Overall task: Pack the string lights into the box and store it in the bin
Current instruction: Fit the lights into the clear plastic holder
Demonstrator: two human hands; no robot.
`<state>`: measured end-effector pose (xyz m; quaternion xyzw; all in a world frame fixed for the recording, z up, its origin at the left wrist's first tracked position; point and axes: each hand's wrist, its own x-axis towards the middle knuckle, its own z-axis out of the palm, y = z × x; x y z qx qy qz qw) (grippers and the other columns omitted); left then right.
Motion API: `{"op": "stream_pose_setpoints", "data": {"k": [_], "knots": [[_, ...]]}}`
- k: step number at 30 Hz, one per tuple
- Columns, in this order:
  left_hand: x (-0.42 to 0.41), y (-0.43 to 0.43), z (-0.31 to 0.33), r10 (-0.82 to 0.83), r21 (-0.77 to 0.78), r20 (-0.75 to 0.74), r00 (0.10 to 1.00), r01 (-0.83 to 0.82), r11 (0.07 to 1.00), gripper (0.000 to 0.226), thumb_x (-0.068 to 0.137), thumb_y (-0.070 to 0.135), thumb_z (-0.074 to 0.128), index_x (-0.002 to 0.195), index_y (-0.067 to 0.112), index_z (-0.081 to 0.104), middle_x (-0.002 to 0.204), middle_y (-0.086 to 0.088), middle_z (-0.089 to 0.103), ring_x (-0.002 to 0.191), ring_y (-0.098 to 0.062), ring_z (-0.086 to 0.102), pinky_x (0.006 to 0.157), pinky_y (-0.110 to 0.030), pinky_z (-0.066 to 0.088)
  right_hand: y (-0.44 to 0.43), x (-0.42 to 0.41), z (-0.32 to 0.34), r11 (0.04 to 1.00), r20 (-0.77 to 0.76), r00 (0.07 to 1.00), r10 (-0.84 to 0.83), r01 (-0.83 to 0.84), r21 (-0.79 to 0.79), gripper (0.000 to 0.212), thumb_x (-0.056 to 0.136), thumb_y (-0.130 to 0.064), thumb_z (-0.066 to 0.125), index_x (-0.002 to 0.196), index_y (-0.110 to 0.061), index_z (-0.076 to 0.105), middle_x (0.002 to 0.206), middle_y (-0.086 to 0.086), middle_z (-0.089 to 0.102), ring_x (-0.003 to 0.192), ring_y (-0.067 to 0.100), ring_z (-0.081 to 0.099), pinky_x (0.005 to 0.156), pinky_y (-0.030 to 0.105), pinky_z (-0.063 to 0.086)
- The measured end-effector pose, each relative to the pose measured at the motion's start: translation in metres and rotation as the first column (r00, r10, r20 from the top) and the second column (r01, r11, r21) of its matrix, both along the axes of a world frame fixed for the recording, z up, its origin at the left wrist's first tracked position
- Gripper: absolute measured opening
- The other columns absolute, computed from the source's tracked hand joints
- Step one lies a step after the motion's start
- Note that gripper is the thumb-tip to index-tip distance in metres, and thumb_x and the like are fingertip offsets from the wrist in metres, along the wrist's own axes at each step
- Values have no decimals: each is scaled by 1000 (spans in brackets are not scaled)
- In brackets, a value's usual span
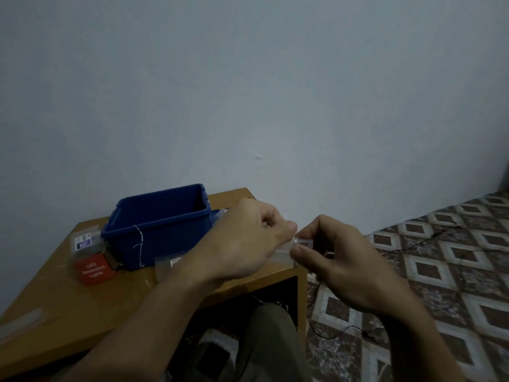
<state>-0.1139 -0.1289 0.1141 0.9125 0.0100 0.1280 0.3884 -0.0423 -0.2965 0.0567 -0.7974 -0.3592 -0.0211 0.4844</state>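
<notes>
Pinching a small clear plastic piece (pixel 285 252) between both hands, we have the left hand (pixel 248 238) and the right hand (pixel 338 257) meeting just past the right edge of the tabletop (pixel 68 312). The fingers (pixel 289 226) of each hand are curled and clamped on that piece, thumb tips nearly touching. In this dim view we cannot tell whether it is a bag or the end case of the lights.

Left of the fingers and a little beyond them stands the blue bin (pixel 165 241), open on top. A thin strand (pixel 139 238) of the string lights hangs over its near wall. Farther left of the fingers lies the red box (pixel 95 270), with a clear packet (pixel 85 239) just behind it. A second packet (pixel 168 264) lies flat beside the left wrist. Right of the fingers and lower, a dark wire (pixel 421 242) trails across the floor (pixel 454 285). We judge it may belong to the lights, though that is unsure.

The step in hand looks like gathering or bagging the lights, so the box is not yet packed. To do it well, we should grip lightly near the edge of the piece. We should draw the thin wire toward the fingers in slow loops so it neither kinks nor snags, and lift the strand off the bin before filling the box.
</notes>
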Motion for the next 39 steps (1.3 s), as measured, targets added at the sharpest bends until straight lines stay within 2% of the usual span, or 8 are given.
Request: {"op": "stream_pose_setpoints", "data": {"k": [14,27,29,33,35,37,38,39], "knots": [[-9,-22,-48,114,-585,137,984,-13,811,22,94,31,63,90,11,72,56,2,51,45,-5,40,45,-17,33,14,5,-7,921,-32,999,-11,22,388,27,95,-18,66,119,-30,67,72,-4,61,66,18,65,61,29,58],[-12,-17,-42,83,-600,71,994,-24,800,18,99,24,57,117,22,61,60,-1,49,41,-4,36,42,-21,32,25,1,-9,832,-111,990,87,-10,555,18,96,-16,64,110,-26,70,74,1,63,64,22,68,69,46,60],[-14,-19,-39,102,-556,87,991,-36,830,21,98,24,57,120,24,61,69,1,65,39,-3,45,57,-40,53,24,0,-9,824,-126,987,103,-14,566,17,95,-17,64,110,-24,70,74,3,64,63,21,68,66,41,60],[-18,-20,-39,134,-558,70,989,-72,827,19,97,20,60,112,29,65,96,4,76,57,-19,59,99,-66,38,23,4,-10,807,-183,971,154,-17,590,17,93,-19,66,109,-20,70,76,4,65,64,23,67,64,33,57],[-17,-17,-42,117,-605,31,993,-74,793,25,97,17,60,121,23,63,94,1,77,52,-33,43,74,-55,55,23,4,-11,806,-192,967,167,-22,591,18,91,-20,66,109,-18,70,75,2,65,64,21,67,64,32,57],[-17,-15,-42,99,-646,6,995,-72,760,30,98,15,59,127,21,61,96,0,78,39,-13,27,40,-26,43,24,5,-12,806,-195,966,168,-21,591,16,92,-18,66,108,-17,69,73,1,64,65,20,67,63,34,58],[-17,-15,-43,91,-656,-1,996,-69,752,29,98,14,59,126,21,62,98,0,78,43,-10,32,43,-22,46,25,5,-13,809,-193,968,163,-20,588,15,93,-17,66,107,-16,69,74,1,65,66,21,67,64,35,59],[-16,-13,-44,86,-665,1,996,-64,744,28,98,13,59,124,22,63,100,1,78,87,-7,39,62,-27,59,26,5,-14,811,-190,969,157,-17,584,14,93,-17,66,107,-17,69,75,2,65,67,22,68,64,37,59]]}}
